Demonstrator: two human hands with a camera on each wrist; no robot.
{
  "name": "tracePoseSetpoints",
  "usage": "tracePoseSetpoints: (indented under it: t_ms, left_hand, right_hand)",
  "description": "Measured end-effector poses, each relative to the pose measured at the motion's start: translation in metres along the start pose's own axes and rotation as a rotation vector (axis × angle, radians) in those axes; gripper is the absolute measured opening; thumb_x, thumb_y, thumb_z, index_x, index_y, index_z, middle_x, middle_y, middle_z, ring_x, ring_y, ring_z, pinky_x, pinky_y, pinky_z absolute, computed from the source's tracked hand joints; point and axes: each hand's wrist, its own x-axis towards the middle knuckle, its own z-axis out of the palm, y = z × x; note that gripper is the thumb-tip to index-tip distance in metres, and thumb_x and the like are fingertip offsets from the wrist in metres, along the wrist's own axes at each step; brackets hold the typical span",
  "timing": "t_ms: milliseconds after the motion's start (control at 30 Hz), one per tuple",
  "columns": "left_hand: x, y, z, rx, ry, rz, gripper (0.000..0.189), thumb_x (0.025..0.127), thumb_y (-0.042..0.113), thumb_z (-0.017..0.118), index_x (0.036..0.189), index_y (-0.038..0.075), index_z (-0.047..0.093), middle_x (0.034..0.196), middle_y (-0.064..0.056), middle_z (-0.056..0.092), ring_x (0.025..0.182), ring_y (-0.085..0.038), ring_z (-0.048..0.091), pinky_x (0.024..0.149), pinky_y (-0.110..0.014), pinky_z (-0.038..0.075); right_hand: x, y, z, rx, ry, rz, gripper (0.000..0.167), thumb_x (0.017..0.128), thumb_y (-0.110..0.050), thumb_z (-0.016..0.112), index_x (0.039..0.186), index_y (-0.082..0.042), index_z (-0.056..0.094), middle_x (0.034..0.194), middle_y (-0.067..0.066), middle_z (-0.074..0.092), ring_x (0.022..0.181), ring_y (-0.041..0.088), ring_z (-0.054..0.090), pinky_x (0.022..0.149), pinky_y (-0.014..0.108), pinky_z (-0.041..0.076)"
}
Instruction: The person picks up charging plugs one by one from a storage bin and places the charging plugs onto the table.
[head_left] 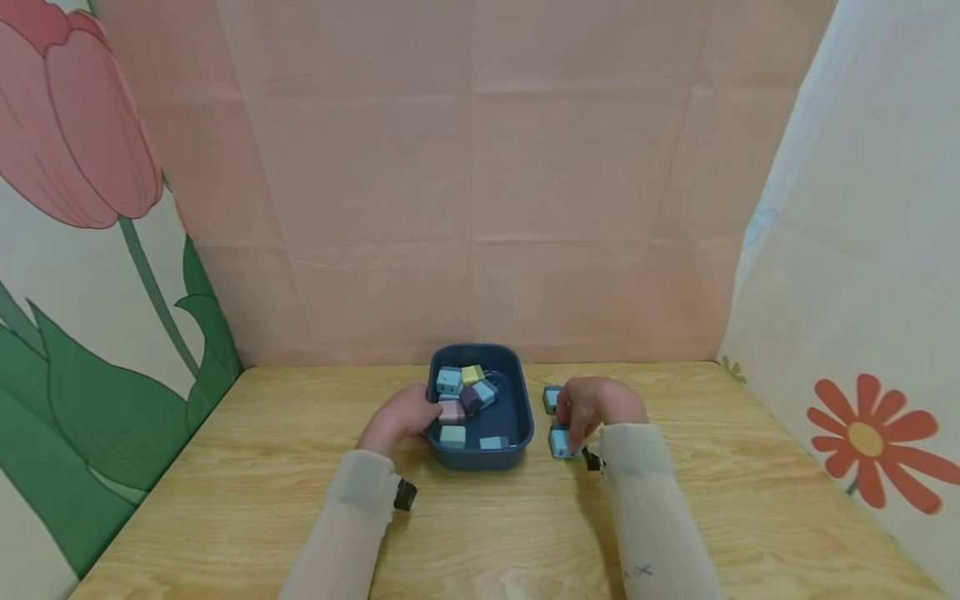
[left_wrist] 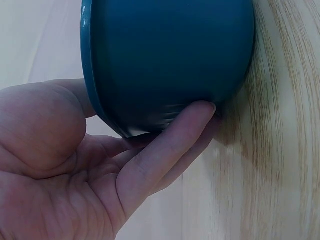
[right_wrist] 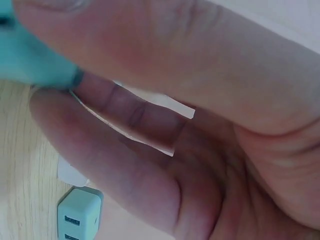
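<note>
A dark blue bin stands on the table, holding several small USB charger blocks, among them a light blue one, a yellow one and a pink one. My left hand grips the bin's left side, thumb at the rim and fingers along the outer wall. Right of the bin, my right hand pinches a light blue charger block between thumb and finger; it looks blurred teal in the right wrist view. Beyond it lies another blue charger block, its two USB ports showing up close.
The wooden table ends at a pink sheet just behind the bin. Printed flower sheets rise at the left and right sides. A black wrist camera juts out from the left sleeve.
</note>
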Motion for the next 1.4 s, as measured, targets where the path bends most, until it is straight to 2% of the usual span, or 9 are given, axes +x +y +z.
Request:
tracePoseSetpoints:
  t_ms: [233,433,567,800,1400]
  left_hand:
    - [-0.0007,0.0010,-0.0003,-0.008,-0.004,-0.001,0.038,0.112,0.019,0.056,0.141,-0.005,0.059,0.124,-0.019,0.073,0.094,-0.025,0.073,0.085,-0.042,0.065]
    - [0.0001,0.0004,-0.0001,-0.002,0.000,-0.002,0.039,0.112,0.020,0.056,0.142,-0.005,0.059,0.124,-0.019,0.073,0.095,-0.025,0.072,0.088,-0.042,0.064]
    - [0.0011,-0.0006,0.0000,0.004,0.001,-0.004,0.040,0.112,0.020,0.056,0.142,-0.005,0.059,0.124,-0.019,0.072,0.095,-0.024,0.072,0.089,-0.042,0.064]
    - [0.0013,-0.0006,-0.0001,-0.008,-0.003,-0.011,0.040,0.112,0.020,0.057,0.142,-0.005,0.058,0.123,-0.019,0.072,0.093,-0.025,0.073,0.084,-0.041,0.064]
    - [-0.0017,0.0019,-0.0007,-0.022,-0.006,-0.013,0.039,0.112,0.019,0.056,0.142,-0.005,0.058,0.124,-0.020,0.072,0.093,-0.025,0.073,0.083,-0.041,0.066]
  right_hand:
    - [0.0004,-0.0009,0.0007,-0.011,0.007,-0.001,0.040,0.076,-0.010,0.098,0.107,-0.018,0.074,0.110,0.000,0.076,0.100,0.019,0.075,0.089,0.045,0.060]
    - [-0.0009,0.0009,-0.0001,0.003,0.015,0.009,0.041,0.077,-0.009,0.097,0.109,-0.017,0.074,0.111,0.002,0.076,0.101,0.021,0.073,0.088,0.045,0.060]
    - [-0.0007,0.0015,-0.0011,0.025,0.015,0.011,0.041,0.078,-0.007,0.096,0.111,-0.016,0.074,0.114,0.004,0.075,0.102,0.022,0.073,0.091,0.046,0.061]
    - [0.0003,0.0031,-0.0010,0.052,0.017,0.016,0.043,0.080,-0.005,0.094,0.116,-0.014,0.075,0.120,0.007,0.075,0.105,0.023,0.074,0.097,0.052,0.062]
    - [0.0042,0.0033,-0.0011,0.022,0.010,0.001,0.042,0.080,-0.008,0.095,0.117,-0.014,0.075,0.118,0.005,0.075,0.104,0.021,0.073,0.096,0.052,0.062]
